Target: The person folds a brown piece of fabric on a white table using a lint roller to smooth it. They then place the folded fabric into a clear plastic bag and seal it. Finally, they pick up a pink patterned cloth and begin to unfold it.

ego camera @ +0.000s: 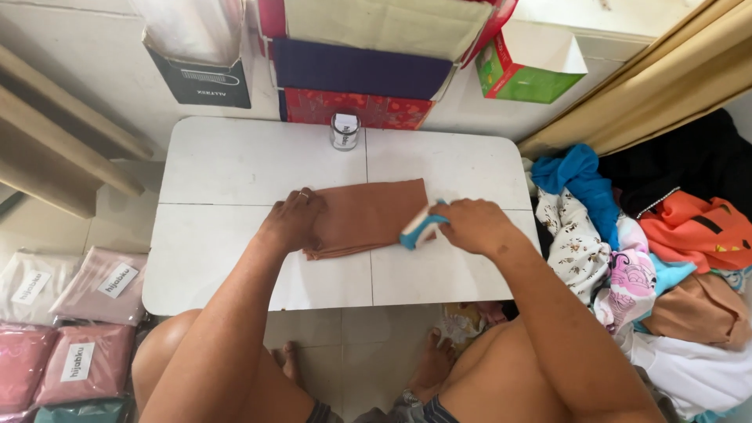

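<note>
On the floor at the far left lie flat plastic-wrapped fabric packs [74, 329] in pink, mauve and teal, each with a white label, stacked just beside the low white folding table [219, 157]. On the table's middle rests a folded rust-brown cloth [368, 215], a soft, thin piece lying flat in a few layers. The left hand [291, 222] presses down on the cloth's left edge, fingers spread flat and open with a ring showing on one; it pins the fabric and grips nothing. Behind the cloth, near the table's far edge, stands a small clear jar with a white lid [345, 131], well apart from both hands. The right hand [470, 225] rests at the cloth's right edge with its fingers curled closed around a small blue-and-white handheld tool [419, 228], whose tip touches the fabric. To the right of the table a heap of mixed garments [627, 243] spills over the floor: blue, floral white, orange, black and tan.

The cloth looks light, limp and somewhat slippery on the smooth tabletop, so it would likely shift or wrinkle unless held flat; the folded edges and corners seem the surest places to take hold, as the middle would simply bunch up.
</note>
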